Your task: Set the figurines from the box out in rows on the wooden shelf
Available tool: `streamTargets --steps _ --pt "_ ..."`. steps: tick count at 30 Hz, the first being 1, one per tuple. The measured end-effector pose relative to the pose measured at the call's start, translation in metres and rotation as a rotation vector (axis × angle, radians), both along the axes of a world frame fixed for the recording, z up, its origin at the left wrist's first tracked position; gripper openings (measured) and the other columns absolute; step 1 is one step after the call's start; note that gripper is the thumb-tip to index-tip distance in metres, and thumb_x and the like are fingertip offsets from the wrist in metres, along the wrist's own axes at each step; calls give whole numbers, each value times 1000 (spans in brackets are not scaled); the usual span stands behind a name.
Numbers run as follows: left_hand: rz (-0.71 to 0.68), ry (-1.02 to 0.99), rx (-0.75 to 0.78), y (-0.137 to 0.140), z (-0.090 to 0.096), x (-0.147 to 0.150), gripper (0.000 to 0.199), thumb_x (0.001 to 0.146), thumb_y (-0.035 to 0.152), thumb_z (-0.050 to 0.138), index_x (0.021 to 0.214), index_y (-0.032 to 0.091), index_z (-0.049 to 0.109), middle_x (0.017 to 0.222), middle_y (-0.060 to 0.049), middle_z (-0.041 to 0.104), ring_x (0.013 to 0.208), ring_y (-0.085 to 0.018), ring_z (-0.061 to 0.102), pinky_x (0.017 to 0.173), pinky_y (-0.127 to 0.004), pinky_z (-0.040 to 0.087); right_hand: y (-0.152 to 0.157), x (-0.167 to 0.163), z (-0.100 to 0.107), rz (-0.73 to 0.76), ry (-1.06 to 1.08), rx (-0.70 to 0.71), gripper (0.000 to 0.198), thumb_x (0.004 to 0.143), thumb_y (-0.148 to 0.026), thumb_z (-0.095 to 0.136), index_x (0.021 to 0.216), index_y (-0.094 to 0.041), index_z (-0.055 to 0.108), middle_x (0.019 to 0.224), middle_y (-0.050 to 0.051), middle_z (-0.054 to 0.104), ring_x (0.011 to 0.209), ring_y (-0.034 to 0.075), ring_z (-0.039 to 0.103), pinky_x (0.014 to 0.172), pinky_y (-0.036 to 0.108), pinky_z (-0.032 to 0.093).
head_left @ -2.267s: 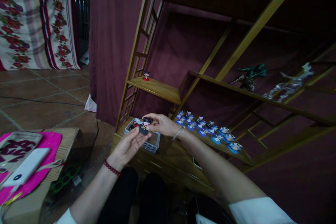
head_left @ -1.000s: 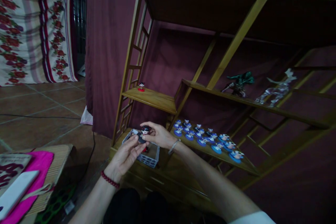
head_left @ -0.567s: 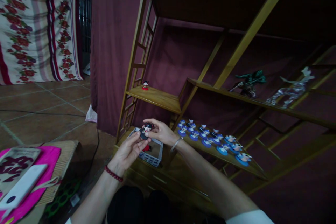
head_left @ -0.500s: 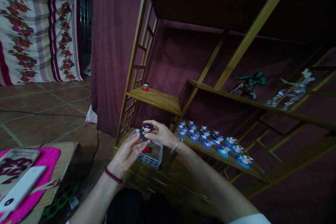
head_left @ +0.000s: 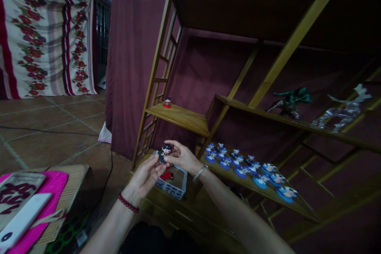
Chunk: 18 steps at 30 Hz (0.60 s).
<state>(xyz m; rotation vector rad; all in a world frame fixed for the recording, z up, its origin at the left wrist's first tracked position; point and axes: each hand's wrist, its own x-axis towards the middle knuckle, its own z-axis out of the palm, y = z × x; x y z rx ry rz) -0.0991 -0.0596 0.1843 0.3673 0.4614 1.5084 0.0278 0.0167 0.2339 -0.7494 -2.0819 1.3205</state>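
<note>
Between my two hands is a small black-haired figurine (head_left: 166, 150) on a dark round base. My left hand (head_left: 145, 174), with a red bead bracelet, pinches the base from the left. My right hand (head_left: 183, 158), wearing a silvery bracelet, has its fingers closed around the figurine's head and side. Just below the hands stands an open patterned box (head_left: 179, 193), partly hidden by them, with a red piece (head_left: 167, 175) inside. A similar figurine (head_left: 167, 102) on a red base stands upright on the small shelf (head_left: 184, 119) above.
Several figurines on blue bases (head_left: 240, 171) stand in rows on the lower right shelf. A green figure (head_left: 293, 101) and a clear deer-like figure (head_left: 342, 111) occupy a higher shelf. At left, a white device (head_left: 25, 218) lies on a pink mat (head_left: 56, 190).
The view has shifted slightly, so the shelves sit lower and further right. Both hands keep hold of the figurine, which looks a little more upright.
</note>
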Motion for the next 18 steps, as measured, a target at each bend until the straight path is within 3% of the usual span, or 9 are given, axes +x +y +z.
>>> streamTargets --steps 18 --pt "13 -33 48 5 6 -2 8 76 10 55 83 10 60 85 -9 64 71 -12 60 67 -22 50 0 -2 4 -1 10 102 55 58 -25 70 106 -19 45 95 3 57 86 12 54 78 29 43"
